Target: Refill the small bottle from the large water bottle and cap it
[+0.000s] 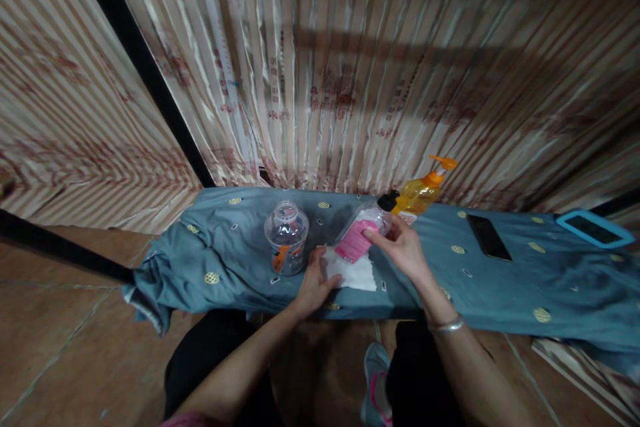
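Note:
My right hand [403, 247] grips a clear bottle with a pink label [357, 233] and a black cap. The bottle is tilted, its capped end up and to the right and its base over a white cloth [361, 276]. With thumb on top, my left hand [316, 282] holds the left edge of that cloth; some of its fingertips are hidden. A clear plastic cup with a domed lid [287, 240] stands just left of this hand. Behind the bottle is a pump bottle of yellow liquid [419, 197] with an orange pump top.
A blue-grey patterned sheet [425, 293] covers the narrow bench. On the right lie a black phone [489, 237] and a blue-framed tablet-like device [595, 228]. Striped curtains [340, 80] hang behind, and dark poles [145, 73] stand at the left.

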Demonstrator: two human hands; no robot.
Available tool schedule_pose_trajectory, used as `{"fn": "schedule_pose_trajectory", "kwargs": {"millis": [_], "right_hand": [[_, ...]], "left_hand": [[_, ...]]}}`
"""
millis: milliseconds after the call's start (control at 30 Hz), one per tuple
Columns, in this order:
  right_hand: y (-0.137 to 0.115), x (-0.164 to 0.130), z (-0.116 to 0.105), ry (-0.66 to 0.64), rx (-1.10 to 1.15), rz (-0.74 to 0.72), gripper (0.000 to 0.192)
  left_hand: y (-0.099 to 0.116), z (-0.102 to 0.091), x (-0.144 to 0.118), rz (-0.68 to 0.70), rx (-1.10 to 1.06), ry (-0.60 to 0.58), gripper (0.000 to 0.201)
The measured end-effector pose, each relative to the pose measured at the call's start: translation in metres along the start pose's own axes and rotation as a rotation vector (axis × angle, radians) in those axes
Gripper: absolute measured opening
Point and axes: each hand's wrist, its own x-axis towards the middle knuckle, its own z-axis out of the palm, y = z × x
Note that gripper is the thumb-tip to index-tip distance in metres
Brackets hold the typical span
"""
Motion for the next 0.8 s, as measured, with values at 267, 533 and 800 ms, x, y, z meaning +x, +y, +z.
{"fn": "schedule_pose_trajectory", "kwargs": {"millis": [267, 533, 800], "right_hand": [[-0.01, -0.037, 0.038, -0.086, -0.129, 0.065, 0.035], [-0.01, -0.024, 0.034, 0.063, -0.006, -0.04, 0.039], [-0.011, -0.008, 0.046, 0.13, 0.148, -0.15, 0.03]], "left_hand": [[0.021, 0.011, 0.011, 0.099, -0.088, 0.049, 0.119], [0.033, 0.017, 0.026, 0.037, -0.087, 0.119, 0.101], [0.035, 0.017, 0.024, 0.005, -0.054, 0.157, 0.086]]}}
